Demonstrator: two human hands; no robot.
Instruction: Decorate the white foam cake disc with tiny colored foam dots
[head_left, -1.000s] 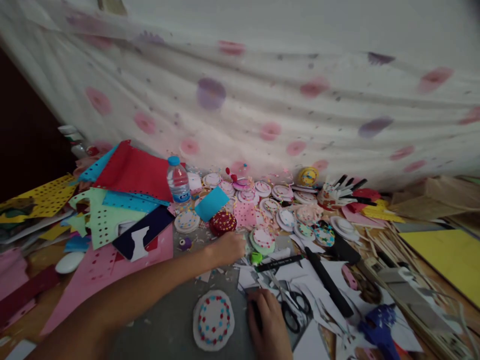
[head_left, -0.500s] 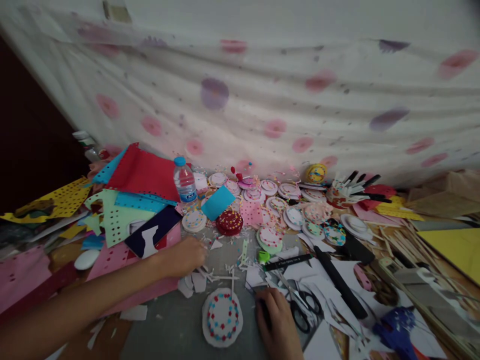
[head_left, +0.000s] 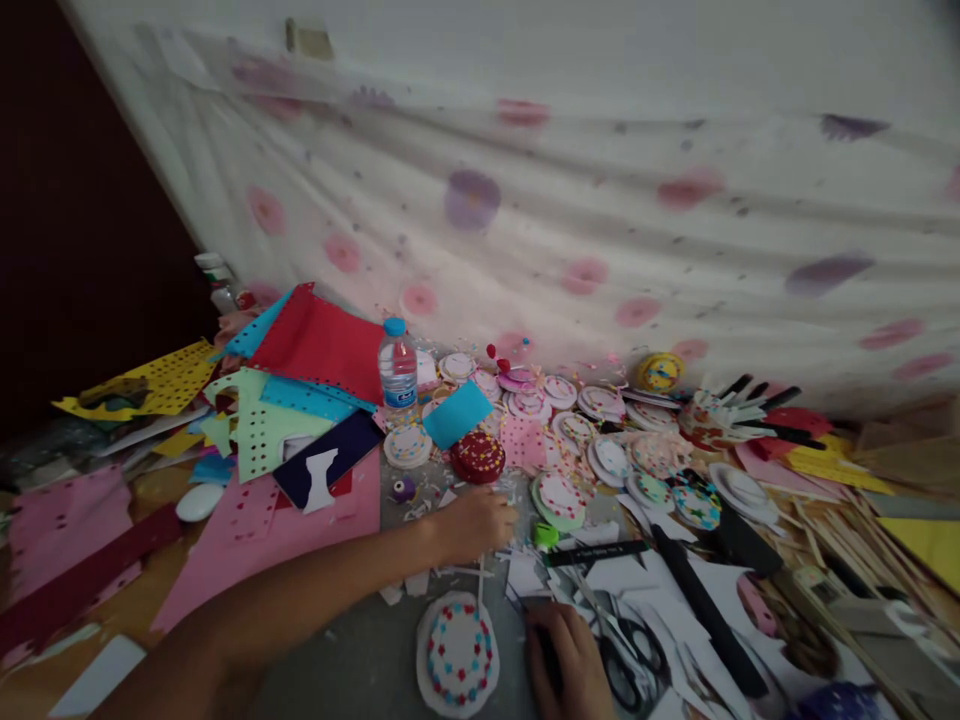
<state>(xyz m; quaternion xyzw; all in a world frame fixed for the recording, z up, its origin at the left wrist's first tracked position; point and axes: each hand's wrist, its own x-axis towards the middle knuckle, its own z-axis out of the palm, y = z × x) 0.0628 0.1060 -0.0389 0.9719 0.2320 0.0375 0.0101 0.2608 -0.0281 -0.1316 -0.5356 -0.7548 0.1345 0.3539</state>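
My left hand [head_left: 474, 525] is over the paper scraps in the middle of the grey mat [head_left: 337, 650], its fingers curled down; whatever they hold, if anything, is hidden. Below it lies a round white paper cake [head_left: 459, 655] ringed with red and blue stars, a white strip [head_left: 481, 585] touching its upper edge. To the right, my right hand [head_left: 571, 660] rests closed around a dark slim tool [head_left: 549, 655] with a thin pointed tip; its exact kind is unclear. Scissors [head_left: 626, 650] lie beside that hand. A dark red paper cake [head_left: 478, 456] sits just beyond my left hand.
Several decorated paper cakes [head_left: 560, 498] crowd the back, near a water bottle [head_left: 397, 370]. Punched coloured sheets [head_left: 322, 335] pile up at left. White paper offcuts [head_left: 660, 590], a black marker [head_left: 596, 553] and wooden sticks [head_left: 840, 545] lie at right.
My left hand has moved right across the scraps, uncovering a small purple item where it was. My right hand stays beside the white cake. The view has shifted and tilted slightly.
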